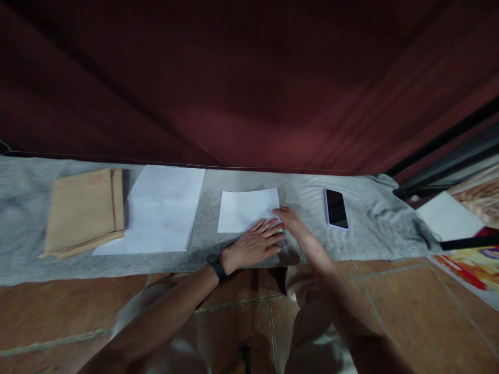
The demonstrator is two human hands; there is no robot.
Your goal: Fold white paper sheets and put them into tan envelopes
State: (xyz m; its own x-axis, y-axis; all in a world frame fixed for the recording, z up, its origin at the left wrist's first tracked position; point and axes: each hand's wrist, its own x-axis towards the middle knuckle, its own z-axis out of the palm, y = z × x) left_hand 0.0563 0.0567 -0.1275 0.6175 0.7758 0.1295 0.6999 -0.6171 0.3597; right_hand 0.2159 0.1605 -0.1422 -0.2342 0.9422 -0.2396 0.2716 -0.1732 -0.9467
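Observation:
A small white sheet of paper (246,209) lies on the grey cloth in front of me, about half the size of the sheets to its left; whether it is folded I cannot tell. My left hand (255,246), with a dark watch on the wrist, rests flat with spread fingers over the paper's lower right edge. At the right edge of the same paper is my right hand (287,218), its thumb and fingers closed on that edge. Part of the paper's lower right corner is hidden under my hands.
Left of the paper lies a stack of larger white sheets (167,208), partly under brown paper envelopes (83,208). A phone (337,209) in a lilac case lies to the right. Dark red fabric (249,93) rises behind the grey cloth (374,218). Floor tiles (397,301) show below.

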